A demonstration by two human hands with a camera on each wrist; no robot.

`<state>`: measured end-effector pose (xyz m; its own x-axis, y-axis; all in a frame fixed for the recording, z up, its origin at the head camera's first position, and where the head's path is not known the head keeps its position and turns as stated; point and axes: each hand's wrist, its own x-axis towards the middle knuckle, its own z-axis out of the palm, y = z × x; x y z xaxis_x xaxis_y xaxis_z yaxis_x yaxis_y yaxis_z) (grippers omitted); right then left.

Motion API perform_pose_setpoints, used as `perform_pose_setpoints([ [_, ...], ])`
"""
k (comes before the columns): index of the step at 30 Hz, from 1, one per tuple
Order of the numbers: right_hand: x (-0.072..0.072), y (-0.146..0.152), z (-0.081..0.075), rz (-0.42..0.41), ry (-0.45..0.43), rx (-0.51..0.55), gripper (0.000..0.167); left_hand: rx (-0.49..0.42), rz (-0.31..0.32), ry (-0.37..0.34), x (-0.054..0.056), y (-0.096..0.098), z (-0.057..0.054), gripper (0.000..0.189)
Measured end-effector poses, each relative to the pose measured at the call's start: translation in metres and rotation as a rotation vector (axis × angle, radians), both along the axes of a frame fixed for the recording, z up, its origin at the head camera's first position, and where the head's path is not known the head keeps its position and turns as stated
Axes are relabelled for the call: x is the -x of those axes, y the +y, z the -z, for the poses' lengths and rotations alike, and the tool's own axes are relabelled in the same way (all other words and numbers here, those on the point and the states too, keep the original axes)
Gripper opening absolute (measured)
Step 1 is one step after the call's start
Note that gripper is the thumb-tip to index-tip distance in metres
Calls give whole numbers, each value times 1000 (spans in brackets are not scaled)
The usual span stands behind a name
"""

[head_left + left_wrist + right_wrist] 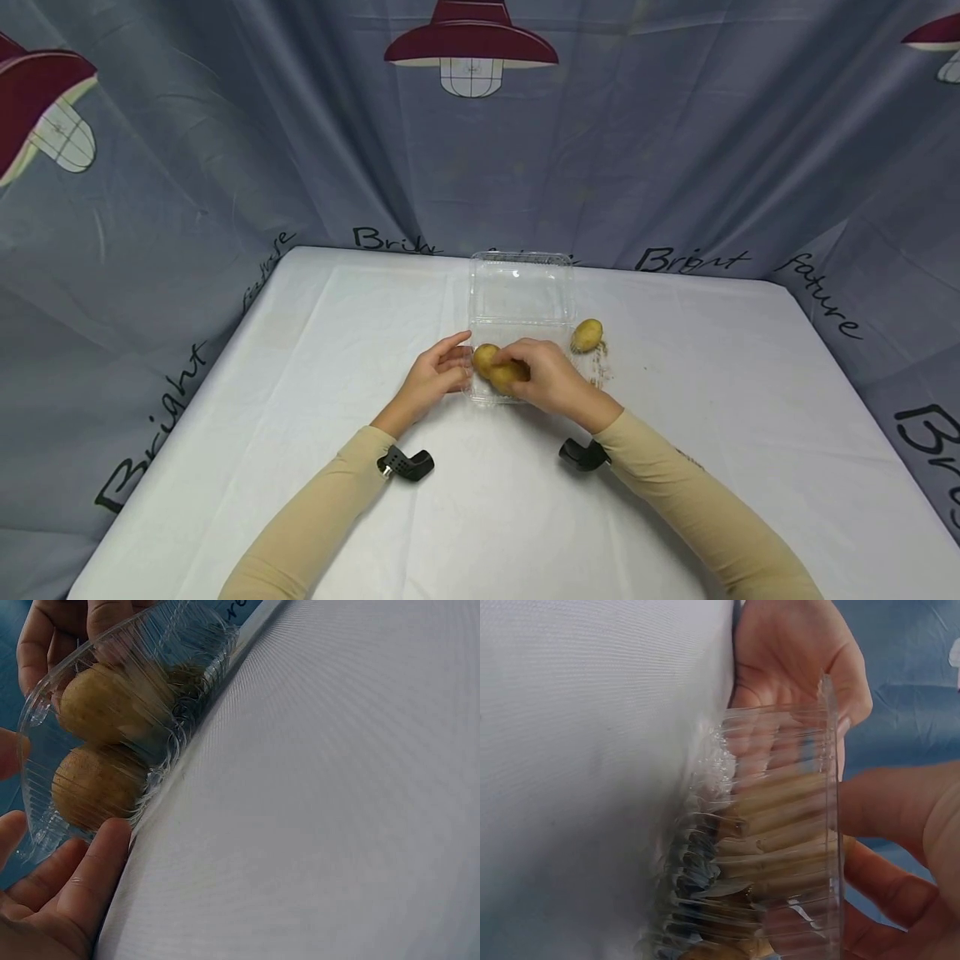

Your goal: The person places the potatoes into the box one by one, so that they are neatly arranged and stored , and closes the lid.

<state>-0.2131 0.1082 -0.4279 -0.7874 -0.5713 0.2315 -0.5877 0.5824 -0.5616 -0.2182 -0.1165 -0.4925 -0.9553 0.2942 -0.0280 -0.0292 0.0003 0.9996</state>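
Note:
A clear plastic clamshell box (522,287) stands on the table with its lid swung back, away from me. Two potatoes lie in its base: one at the left (485,358), the other (507,379) between the fingers and thumb of my right hand (553,377). That hand reaches in over the near right side. My left hand (432,375) is at the box's left side, fingers extended and their tips right at the wall. Through the ribbed plastic in the left wrist view, the left-hand potato (97,786) shows close to those fingertips.
Right of the box lies a third potato (587,335), with brown crumbs (599,367) scattered on the white tablecloth (360,333) beside it. A blue-grey printed curtain (480,167) hangs behind the table and along its sides.

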Motion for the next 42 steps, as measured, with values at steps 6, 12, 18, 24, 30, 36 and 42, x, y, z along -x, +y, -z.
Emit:
perform_pose_setpoints([
  [6,0,0,-2,-11,-55,33,30,6,7,8,0,0,0,73],
  [12,2,2,-1,12,-70,62,30,18,11,16,0,-2,1,73],
  [18,5,8,-5,53,-87,55,31,11,9,12,0,-1,1,73],
  [24,7,15,-11,100,-107,81,33,15,4,8,1,-1,2,73],
  [30,13,31,-19,207,-116,114,32,18,4,7,0,0,1,73],
  [36,24,53,-28,344,-78,131,34,15,-1,2,1,0,0,72],
  [42,34,79,-30,473,-75,143,38,19,-1,4,0,0,0,73],
])
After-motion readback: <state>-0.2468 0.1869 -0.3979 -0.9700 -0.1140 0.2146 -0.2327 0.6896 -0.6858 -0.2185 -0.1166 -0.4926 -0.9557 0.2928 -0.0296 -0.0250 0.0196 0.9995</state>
